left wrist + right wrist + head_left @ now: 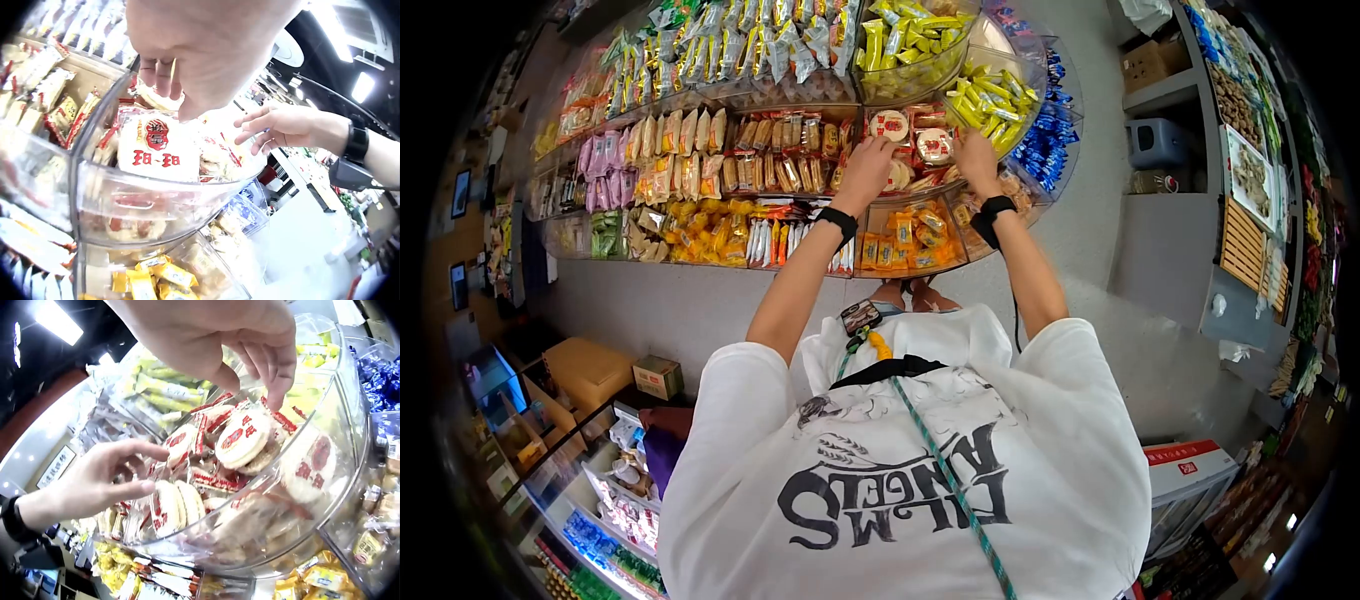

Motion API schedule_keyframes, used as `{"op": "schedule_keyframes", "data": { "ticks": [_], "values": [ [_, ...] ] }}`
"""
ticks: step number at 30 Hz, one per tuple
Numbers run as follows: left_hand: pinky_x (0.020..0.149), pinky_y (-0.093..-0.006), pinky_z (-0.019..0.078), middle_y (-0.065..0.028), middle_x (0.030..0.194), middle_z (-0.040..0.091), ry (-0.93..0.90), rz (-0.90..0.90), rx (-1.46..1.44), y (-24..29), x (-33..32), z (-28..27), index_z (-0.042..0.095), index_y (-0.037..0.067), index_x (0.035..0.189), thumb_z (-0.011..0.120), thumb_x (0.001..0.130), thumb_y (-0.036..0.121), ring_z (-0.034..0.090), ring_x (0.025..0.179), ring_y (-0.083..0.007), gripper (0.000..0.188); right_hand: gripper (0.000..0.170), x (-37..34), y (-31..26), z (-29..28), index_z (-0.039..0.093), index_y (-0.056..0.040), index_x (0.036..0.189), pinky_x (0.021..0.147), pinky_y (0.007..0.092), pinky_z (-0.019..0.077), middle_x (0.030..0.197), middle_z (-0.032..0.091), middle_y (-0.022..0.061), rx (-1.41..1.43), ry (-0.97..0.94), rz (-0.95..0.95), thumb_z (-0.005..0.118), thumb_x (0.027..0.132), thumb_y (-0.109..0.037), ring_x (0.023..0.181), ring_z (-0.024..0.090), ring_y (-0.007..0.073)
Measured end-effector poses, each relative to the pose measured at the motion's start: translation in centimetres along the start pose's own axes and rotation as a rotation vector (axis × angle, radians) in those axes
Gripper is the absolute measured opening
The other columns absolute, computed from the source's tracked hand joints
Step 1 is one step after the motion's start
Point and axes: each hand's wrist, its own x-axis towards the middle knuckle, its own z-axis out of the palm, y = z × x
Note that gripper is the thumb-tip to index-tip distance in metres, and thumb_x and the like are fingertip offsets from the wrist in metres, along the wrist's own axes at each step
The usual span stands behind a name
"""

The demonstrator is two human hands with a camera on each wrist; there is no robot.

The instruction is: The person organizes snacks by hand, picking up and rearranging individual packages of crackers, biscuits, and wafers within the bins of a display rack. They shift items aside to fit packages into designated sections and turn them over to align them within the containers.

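Round white rice crackers (244,440) with red print, in clear wrappers with red edges, fill one compartment of a clear plastic bin (912,188). My left hand (866,170) is at the left side of this pile. In the right wrist view its thumb and forefinger stand apart, fingertips right at an upright pack of rice crackers (167,509). My right hand (977,162) hangs over the right side of the pile; its fingers (284,387) point down, fingertips at a wrapper's red edge. The left wrist view shows a large cracker pack (156,147) lying below my left hand.
Yellow-wrapped snacks (995,100) and blue-wrapped sweets (1045,140) fill compartments beside and behind. Orange packets (915,238) lie in the front compartment, and rows of biscuits (780,155) to the left. Clear dividers and a raised curved wall (300,519) border the pile.
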Motion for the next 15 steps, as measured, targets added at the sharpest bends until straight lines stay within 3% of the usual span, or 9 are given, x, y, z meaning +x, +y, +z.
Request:
{"op": "schedule_keyframes", "data": {
  "ticks": [2, 4, 6, 8, 9, 12, 15],
  "values": [
    [0.095, -0.0445, 0.0459, -0.0143, 0.113, 0.059, -0.114, -0.011, 0.011, 0.0, 0.7, 0.3, 0.06, 0.0, 0.117, 0.065, 0.087, 0.003, 0.053, 0.108, -0.0324, 0.03, 0.033, -1.3, -1.8, -0.5, 0.063, 0.0048, 0.105, 0.077, 0.0463, 0.0535, 0.09, 0.07, 0.0244, -0.009, -0.047, 0.009, 0.065, 0.089, -0.024, 0.089, 0.068, 0.0386],
    [0.096, -0.0455, 0.0456, -0.0145, 0.109, 0.061, -0.118, -0.028, -0.013, -0.2, 1.3, 0.2, 0.062, 0.0, 0.114, 0.068, 0.086, 0.006, 0.053, 0.108, -0.0329, 0.03, 0.03, -1.2, -2.8, -0.4, 0.062, 0.0055, 0.094, 0.074, 0.0477, 0.0537, 0.084, 0.068, 0.0264, -0.044, -0.091, 0.135, 0.068, 0.086, -0.022, 0.085, 0.067, 0.0407],
    [0.095, -0.0466, 0.0456, -0.0143, 0.103, 0.063, -0.131, -0.027, -0.002, -0.6, 1.7, -0.1, 0.064, 0.001, 0.108, 0.07, 0.086, 0.01, 0.054, 0.107, -0.0333, 0.025, 0.029, -1.2, -1.7, 1.2, 0.06, 0.0053, 0.089, 0.07, 0.0475, 0.0536, 0.079, 0.067, 0.0252, -0.045, 0.029, 0.07, 0.07, 0.084, -0.022, 0.078, 0.067, 0.0407],
    [0.093, -0.047, 0.0461, -0.0136, 0.097, 0.064, -0.155, -0.044, -0.077, -0.6, 1.7, -0.8, 0.067, 0.001, 0.101, 0.071, 0.086, 0.014, 0.054, 0.102, -0.0329, 0.019, 0.032, -0.4, -1.3, 1.6, 0.06, 0.0056, 0.094, 0.068, 0.0476, 0.053, 0.082, 0.068, 0.0233, 0.003, -0.133, 0.155, 0.072, 0.083, -0.022, 0.078, 0.066, 0.0402],
    [0.092, -0.0465, 0.0464, -0.0131, 0.095, 0.064, -0.168, -0.076, -0.138, -0.5, 1.7, -1.0, 0.067, 0.001, 0.098, 0.071, 0.087, 0.015, 0.055, 0.1, -0.0317, 0.018, 0.033, -0.4, -1.3, 1.5, 0.061, 0.0054, 0.103, 0.073, 0.0472, 0.0524, 0.091, 0.069, 0.0237, 0.013, -0.134, 0.144, 0.071, 0.084, -0.02, 0.083, 0.067, 0.0399],
    [0.088, -0.0447, 0.0471, -0.0115, 0.093, 0.063, -0.196, -0.144, -0.261, 0.1, 2.0, -1.1, 0.069, 0.001, 0.095, 0.07, 0.089, 0.017, 0.055, 0.095, -0.029, 0.017, 0.034, -0.8, -1.2, 1.8, 0.062, 0.005, 0.11, 0.078, 0.0461, 0.0514, 0.097, 0.068, 0.0252, 0.219, 0.001, 0.083, 0.071, 0.085, -0.016, 0.088, 0.067, 0.0391],
    [0.087, -0.0444, 0.0471, -0.0116, 0.094, 0.063, -0.136, -0.192, -0.41, 1.0, 3.1, -0.9, 0.069, 0.0, 0.095, 0.068, 0.091, 0.018, 0.055, 0.096, -0.0294, 0.018, 0.036, -0.6, -0.7, 1.7, 0.061, 0.005, 0.116, 0.082, 0.0456, 0.0506, 0.1, 0.068, 0.0253, 0.221, -0.05, 0.047, 0.07, 0.086, -0.013, 0.094, 0.066, 0.0389]
  ]
}}
